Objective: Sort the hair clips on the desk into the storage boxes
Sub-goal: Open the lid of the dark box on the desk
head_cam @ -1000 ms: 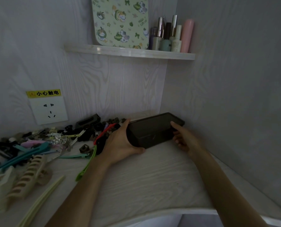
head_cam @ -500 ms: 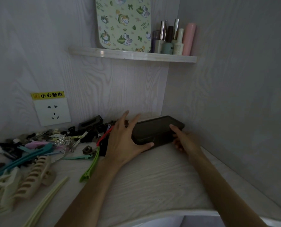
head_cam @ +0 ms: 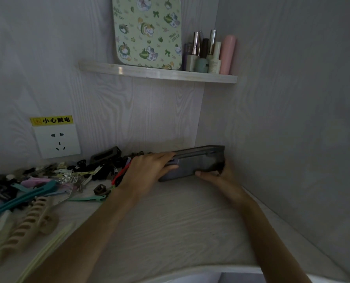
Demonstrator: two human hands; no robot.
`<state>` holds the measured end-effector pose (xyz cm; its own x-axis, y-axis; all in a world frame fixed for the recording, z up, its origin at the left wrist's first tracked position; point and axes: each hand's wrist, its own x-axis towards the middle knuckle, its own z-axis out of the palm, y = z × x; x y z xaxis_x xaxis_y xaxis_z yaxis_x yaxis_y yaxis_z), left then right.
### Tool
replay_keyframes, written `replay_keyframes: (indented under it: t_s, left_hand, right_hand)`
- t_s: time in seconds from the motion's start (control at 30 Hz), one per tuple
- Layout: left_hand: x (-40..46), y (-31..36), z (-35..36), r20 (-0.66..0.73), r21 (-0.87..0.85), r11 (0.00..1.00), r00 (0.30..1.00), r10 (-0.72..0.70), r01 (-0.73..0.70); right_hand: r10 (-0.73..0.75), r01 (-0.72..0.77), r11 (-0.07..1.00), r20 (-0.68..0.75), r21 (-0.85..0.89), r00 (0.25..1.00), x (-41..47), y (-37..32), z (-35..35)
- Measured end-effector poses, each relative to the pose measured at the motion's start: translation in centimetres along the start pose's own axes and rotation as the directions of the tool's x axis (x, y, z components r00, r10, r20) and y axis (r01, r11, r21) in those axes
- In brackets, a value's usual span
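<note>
In the head view, a dark storage box (head_cam: 198, 163) lies on the pale wooden desk (head_cam: 170, 221), in the back corner where the two walls meet. It is long and low, and its lid seems a little raised along the near edge, though I cannot tell this for sure in the dim light.

The left hand (head_cam: 147, 172) is at the left end of the box. Its fingers reach over the top edge of the box and the thumb lies along the front side, so the hand grips this end. The right hand (head_cam: 221, 176) is at the right end of the box, low, near the side wall. Its thumb presses along the bottom front edge; the other fingers are hidden behind the box, but the hand appears to hold this end too.

To the left of the box, a heap of hair clips (head_cam: 47, 186) is spread over the desk: black ones just beside the left hand, a red clip (head_cam: 122, 173) touching the wrist area, teal and pink ones farther left, and a big beige claw clip (head_cam: 29, 223) nearest to the camera.

Above the box, a small shelf (head_cam: 157, 73) holds a green patterned board (head_cam: 147, 31) and some cosmetic bottles (head_cam: 210, 56). Left of the box on the back wall there is a white socket (head_cam: 56, 140) under a yellow warning label (head_cam: 51, 120).
</note>
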<state>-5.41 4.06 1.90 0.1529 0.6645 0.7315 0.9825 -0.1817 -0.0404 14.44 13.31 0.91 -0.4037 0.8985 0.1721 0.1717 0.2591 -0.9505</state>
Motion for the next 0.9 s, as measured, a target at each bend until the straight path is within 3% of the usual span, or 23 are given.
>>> replay_keyframes:
  t_s: [0.1,0.23,0.4,0.5,0.63,0.73,0.8,0.9]
  left_hand:
    - [-0.2,-0.5,-1.6,0.022,-0.035,0.993,0.994,0.111,-0.110]
    - [-0.8,-1.2,-2.7,0.032,-0.036,0.984,0.984,0.174,-0.172]
    - [-0.8,-1.4,-3.1,0.077,-0.263,0.964,0.997,-0.015,0.035]
    - [0.6,-1.1,-3.4,0.144,-0.458,0.853,0.968,-0.205,0.249]
    - [3.8,-1.4,-2.8,0.138,-0.539,0.768,0.936,-0.325,0.346]
    - [5.4,-1.9,-1.5,0.250,-0.582,0.702,0.912,-0.326,0.411]
    - [6.0,-1.6,-0.3,0.288,-0.608,0.657,0.895,-0.340,0.446]
    - [6.2,-0.8,1.5,0.291,-0.561,0.646,0.854,-0.432,0.518]
  right_hand:
    - [0.029,-0.033,0.997,0.059,0.071,0.998,0.0,-0.6,-1.4]
    - [0.056,-0.056,0.998,0.163,-0.006,0.985,-0.6,-0.8,-1.6]
    - [-0.014,0.022,0.995,0.082,-0.093,0.996,-1.1,-1.1,-1.5]
    - [-0.001,0.025,0.990,0.168,-0.136,0.986,-1.2,-0.9,-1.5]
    - [0.009,0.014,0.993,0.200,-0.116,0.980,-1.0,-0.7,-2.0]
    - [-0.075,0.079,0.992,0.036,-0.101,0.997,-1.4,-0.9,-2.8]
    - [-0.203,0.191,0.958,-0.031,-0.215,0.979,-1.9,-1.1,-3.2]
    - [-0.381,0.374,0.807,0.082,-0.456,0.921,-2.6,-1.8,-3.0]
